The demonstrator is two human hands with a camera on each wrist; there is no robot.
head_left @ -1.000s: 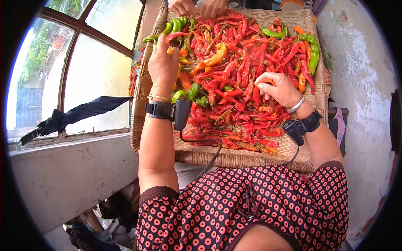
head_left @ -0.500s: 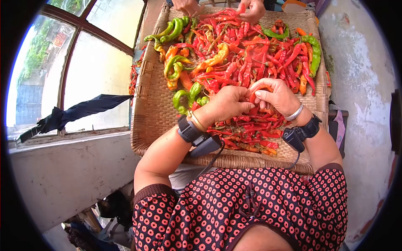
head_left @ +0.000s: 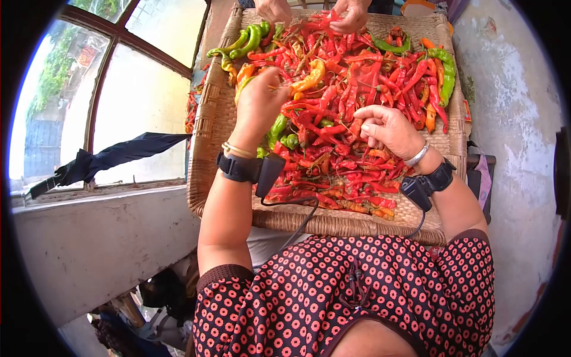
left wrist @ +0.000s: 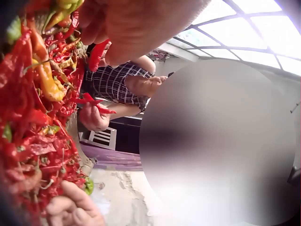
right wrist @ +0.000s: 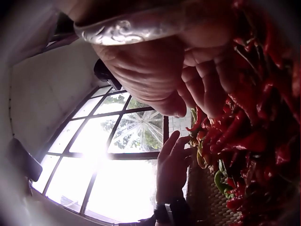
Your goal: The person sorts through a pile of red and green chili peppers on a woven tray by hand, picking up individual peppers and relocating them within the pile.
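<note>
My left hand (head_left: 260, 104) is over the left side of the chili pile (head_left: 333, 110), close to yellow-green and orange peppers. Its fingers are bent and partly hidden, and I cannot tell whether they hold anything. In the right wrist view the left hand (right wrist: 170, 172) appears beside the basket with its fingertips apart. Above the red peppers on the right, my right hand (head_left: 389, 134) has loosely bent fingers and no pepper visible in it. The left wrist view shows the right hand (left wrist: 75, 209) with its thumb beside the fingers.
A wide woven basket (head_left: 205, 157) bears the chilies. Across it, another person's hand (head_left: 351, 15) is at the far edge with red chilies. Green peppers (head_left: 253, 41) lie at the far left corner. A folded dark umbrella (head_left: 128, 153) leans at the window; a wall (head_left: 514, 137) stands right.
My left hand came right to meet the right hand at a red pepper, then moved back left and away. The pepper no longer shows in my right hand, which stays nearly in place.
</note>
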